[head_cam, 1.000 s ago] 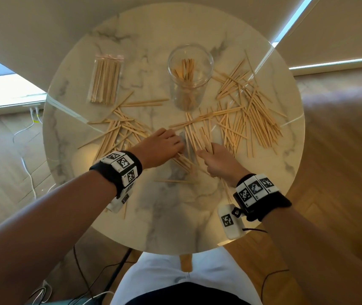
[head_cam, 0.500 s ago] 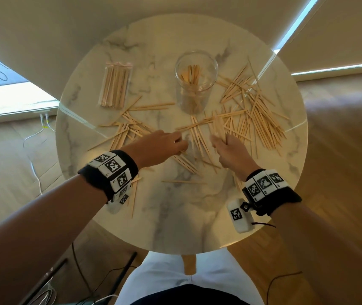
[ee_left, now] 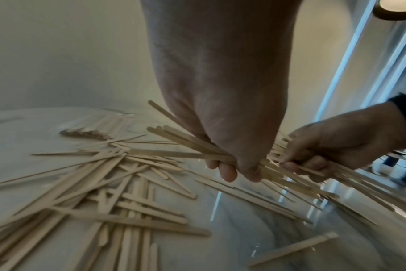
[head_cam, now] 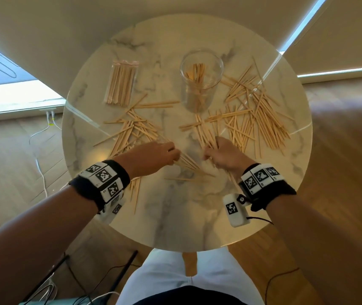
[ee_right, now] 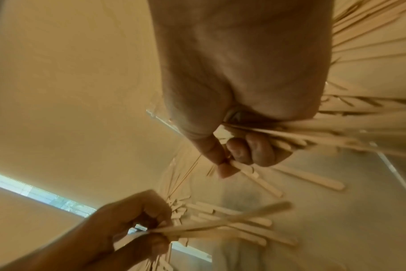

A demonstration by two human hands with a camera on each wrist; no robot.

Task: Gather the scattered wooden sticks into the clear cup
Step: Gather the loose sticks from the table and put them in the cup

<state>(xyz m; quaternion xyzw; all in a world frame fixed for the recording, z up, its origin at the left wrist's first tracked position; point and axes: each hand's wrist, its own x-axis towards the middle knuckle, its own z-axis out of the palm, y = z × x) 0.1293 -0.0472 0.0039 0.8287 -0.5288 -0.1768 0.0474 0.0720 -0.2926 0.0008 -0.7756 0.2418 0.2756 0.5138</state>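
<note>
Fingers (ee_left: 223, 169) of left hand (head_cam: 151, 156) curled round small bundle of sticks (ee_left: 186, 144); right hand (head_cam: 224, 154) likewise gripping bunch. Thin, flat, light, stiff, smooth wood; likely slippery in bunches, best gripped mid-length. More sticks (head_cam: 261, 115) scattered at 3 and 9 o'clock on marble counter (head_cam: 175, 216). Clear cup (head_cam: 201, 84) at 12 o'clock, partly filled.

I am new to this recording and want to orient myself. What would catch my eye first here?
First, the loose sticks scattered across the round marble table, thickest on the right. Next, the clear cup standing at the far middle with a few sticks inside. Near the front, the left hand and right hand each grip a bunch of sticks.
</note>
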